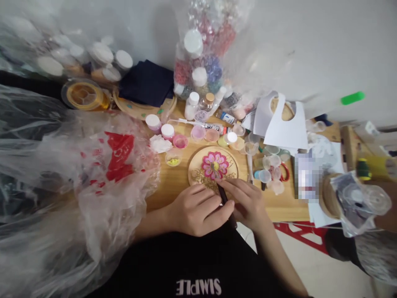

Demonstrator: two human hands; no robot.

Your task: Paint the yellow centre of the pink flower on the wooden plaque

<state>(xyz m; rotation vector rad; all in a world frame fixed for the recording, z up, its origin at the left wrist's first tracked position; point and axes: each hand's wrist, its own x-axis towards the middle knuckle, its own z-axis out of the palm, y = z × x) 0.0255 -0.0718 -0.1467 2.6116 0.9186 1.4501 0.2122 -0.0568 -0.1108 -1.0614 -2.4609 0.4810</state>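
Observation:
A round wooden disc lies on the table in front of me. It bears a pink flower with a yellow centre and gold line work. My right hand is closed around a dark-handled tool, its tip down by the flower's lower edge. At the disc's near edge, my left hand is curled, with its digits reaching across to the tool's handle. Whatever lies under those fingers is hidden. Beyond the disc stand small cups, including a pink one and one with yellow contents.
Crumpled plastic bags cover the left side. White-capped jars, a glue tube and a dark cloth stand or lie behind. To the right are stacked cups, red-handled scissors and white paper.

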